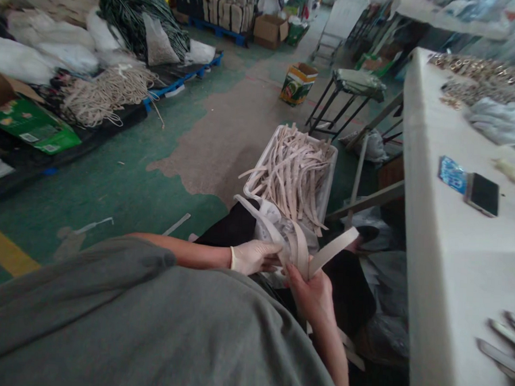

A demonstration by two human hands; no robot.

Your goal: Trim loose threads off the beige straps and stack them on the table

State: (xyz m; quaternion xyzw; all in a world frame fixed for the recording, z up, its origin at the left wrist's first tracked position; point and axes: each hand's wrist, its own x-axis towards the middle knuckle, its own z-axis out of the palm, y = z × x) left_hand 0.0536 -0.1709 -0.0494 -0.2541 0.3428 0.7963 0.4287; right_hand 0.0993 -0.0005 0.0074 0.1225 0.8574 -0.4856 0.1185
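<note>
Pale straps (298, 247) on my feed
My left hand (254, 257) (gloved) and right hand (312, 289) have fingers grasping them; beyond, piled strips (295, 169) overhang the tray's (328, 180) left edge

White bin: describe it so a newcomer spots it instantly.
Find the white table along the right side. Left of it, just beyond the right hand, sits the white bin. Unlike the cardboard box behind it, it is heaped with pale strips.
</note>
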